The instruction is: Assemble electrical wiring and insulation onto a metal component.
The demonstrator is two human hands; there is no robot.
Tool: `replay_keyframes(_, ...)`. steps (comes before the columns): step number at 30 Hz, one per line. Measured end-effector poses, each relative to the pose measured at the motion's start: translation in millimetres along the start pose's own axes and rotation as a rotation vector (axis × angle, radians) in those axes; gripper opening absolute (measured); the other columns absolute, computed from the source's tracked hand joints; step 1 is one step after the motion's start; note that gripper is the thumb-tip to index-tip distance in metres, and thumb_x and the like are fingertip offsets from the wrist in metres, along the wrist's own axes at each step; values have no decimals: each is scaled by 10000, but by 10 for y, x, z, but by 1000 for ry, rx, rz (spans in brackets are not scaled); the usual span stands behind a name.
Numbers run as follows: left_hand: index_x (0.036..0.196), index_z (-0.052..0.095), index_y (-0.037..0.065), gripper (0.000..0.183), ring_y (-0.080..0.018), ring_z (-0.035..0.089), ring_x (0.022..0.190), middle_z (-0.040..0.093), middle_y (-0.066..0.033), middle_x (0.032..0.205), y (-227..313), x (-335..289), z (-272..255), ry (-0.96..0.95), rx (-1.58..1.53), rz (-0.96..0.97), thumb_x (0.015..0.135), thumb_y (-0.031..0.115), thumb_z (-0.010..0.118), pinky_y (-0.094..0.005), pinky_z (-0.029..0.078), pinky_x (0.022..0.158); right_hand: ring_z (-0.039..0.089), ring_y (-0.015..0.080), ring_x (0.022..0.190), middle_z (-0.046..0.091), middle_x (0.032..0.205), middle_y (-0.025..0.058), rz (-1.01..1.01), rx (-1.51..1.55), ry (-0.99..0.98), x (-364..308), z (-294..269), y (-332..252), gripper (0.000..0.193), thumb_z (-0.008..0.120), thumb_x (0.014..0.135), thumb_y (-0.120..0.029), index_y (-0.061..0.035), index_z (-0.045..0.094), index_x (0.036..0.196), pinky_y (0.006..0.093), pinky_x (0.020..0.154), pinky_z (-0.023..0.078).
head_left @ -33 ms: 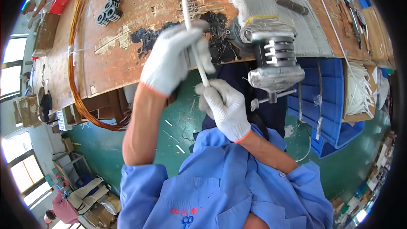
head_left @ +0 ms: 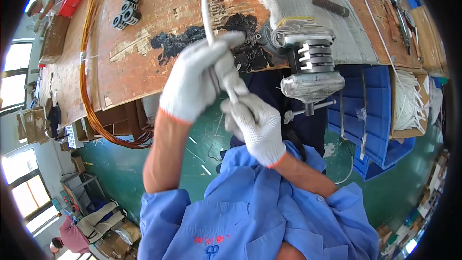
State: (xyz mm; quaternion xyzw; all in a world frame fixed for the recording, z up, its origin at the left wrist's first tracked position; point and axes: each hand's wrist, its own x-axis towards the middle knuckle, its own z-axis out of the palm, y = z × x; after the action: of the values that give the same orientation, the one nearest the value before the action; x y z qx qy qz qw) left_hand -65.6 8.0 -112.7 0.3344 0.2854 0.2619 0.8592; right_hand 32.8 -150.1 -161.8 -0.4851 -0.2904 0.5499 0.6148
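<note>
Scarred wooden surface [head_left: 144, 58]; just below its edge, knit-gloved left hand [head_left: 195, 79] and right hand [head_left: 255, 127], each grip pinching smooth white tube [head_left: 208, 14]

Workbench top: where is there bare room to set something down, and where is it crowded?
The workbench is bare between the black rings and the black stain, left of the white tube held by both gloved hands. Crowded right: clamped metal fixture, grey cloth, hand tools.

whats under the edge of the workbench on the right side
Blue plastic bins stand under the workbench edge, next to a box of white tubes. A metal clamp-like tool overhangs them. What the bins hold is hidden by the bench and tool.
</note>
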Motion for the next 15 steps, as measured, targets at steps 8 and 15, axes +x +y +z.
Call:
replay_keyframes(8, 1355, 588, 56, 274, -258, 674, 1019, 629, -26, 940, -892, -824, 890, 157, -198, 624, 1186, 233, 465, -593, 504, 1163, 447, 38, 528, 621, 719, 19, 64, 317, 19, -516, -293, -698, 236, 602, 1137, -161, 52, 702, 1157, 235, 464, 308)
replay_keyframes(15, 1388, 531, -6, 298, -315, 770, 861, 719, -143, 961, -1052, -831, 986, 204, 133, 304, 1172, 192, 479, -376, 634, 633, 405, 49, 469, 484, 626, -25, 200, 274, 302, -1817, -2628, -502, 292, 554, 1135, -243, 12, 636, 1016, 255, 429, 281)
